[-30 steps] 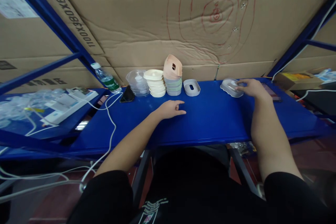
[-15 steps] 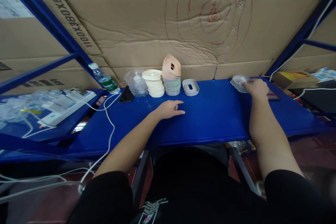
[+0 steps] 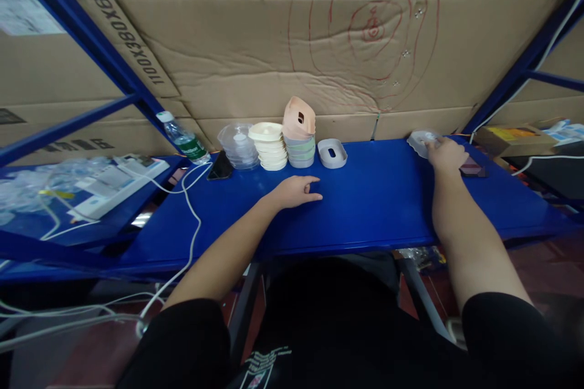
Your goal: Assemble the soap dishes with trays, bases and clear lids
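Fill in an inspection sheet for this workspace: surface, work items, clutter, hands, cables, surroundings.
Surface: blue table; no spill or damage seen.
Work items: clear stack, cream stack and green-and-grey stack side by side, a peach piece tilted on the last; grey piece apart to their right; clear lid farther right.
Clutter: dark phone-like item and bottle at left; flat dark item beside the right hand.
Hands: left hand open, nothing seen in it; right hand's fingers at the clear lid, grip partly hidden.
Cables: white cable crosses the table's left part, hanging past its front edge.
Surroundings: cardboard behind, blue frame.
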### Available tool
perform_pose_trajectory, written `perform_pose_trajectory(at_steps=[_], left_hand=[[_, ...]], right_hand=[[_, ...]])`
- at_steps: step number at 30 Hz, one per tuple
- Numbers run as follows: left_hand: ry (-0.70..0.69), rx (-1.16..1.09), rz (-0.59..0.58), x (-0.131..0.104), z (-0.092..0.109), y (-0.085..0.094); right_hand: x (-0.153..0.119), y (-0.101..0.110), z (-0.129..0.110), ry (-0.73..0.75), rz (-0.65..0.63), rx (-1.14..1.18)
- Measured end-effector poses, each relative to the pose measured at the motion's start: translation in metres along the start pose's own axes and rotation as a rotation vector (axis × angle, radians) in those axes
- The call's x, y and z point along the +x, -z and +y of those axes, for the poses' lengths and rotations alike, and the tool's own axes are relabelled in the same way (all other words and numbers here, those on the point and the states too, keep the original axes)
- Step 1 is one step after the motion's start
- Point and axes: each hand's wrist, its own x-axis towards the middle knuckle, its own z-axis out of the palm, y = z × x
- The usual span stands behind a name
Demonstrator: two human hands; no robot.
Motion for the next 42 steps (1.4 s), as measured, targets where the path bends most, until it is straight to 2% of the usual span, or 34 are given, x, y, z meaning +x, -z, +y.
perform_pose_trajectory(at_steps=[8, 11, 15, 19, 22, 24, 27, 30, 34, 42], left_hand=[[-0.03, -0.017, 0.012, 0.0, -0.004, 0.0], [-0.111, -0.01, 0.113, -0.001, -0.005, 0.0], [-0.253, 0.042, 0.425, -0.002, -0.011, 0.003], [-0.346, 0.139, 0.848, -0.001, -0.032, 0.019], [-0.213, 0.218, 1.136, -0.006, -0.058, 0.04], [-0.009, 0.255, 1.234, -0.012, -0.076, 0.053], [0.275, 0.24, 1.279, -0.022, -0.099, 0.066], [0.407, 0.181, 1.253, -0.026, -0.115, 0.07], [0.475, 0.106, 1.211, -0.022, -0.125, 0.069], [0.48, -0.002, 1.206, -0.021, -0.122, 0.075]], right_hand=[[0.0, -0.01, 0.007, 0.102, -0.001, 0.091], [-0.001, -0.015, 0.007, 0.16, 0.028, 0.148], [0.0, -0.022, -0.003, 0.231, 0.119, 0.191], [0.0, -0.031, -0.022, 0.399, 0.201, 0.285], [-0.007, -0.038, -0.038, 0.564, 0.189, 0.359], [-0.014, -0.043, -0.047, 0.677, 0.144, 0.384], [-0.026, -0.049, -0.058, 0.857, 0.011, 0.379], [-0.033, -0.056, -0.065, 0.982, -0.143, 0.323], [-0.035, -0.062, -0.068, 1.016, -0.261, 0.263], [-0.033, -0.063, -0.065, 1.012, -0.337, 0.222]])
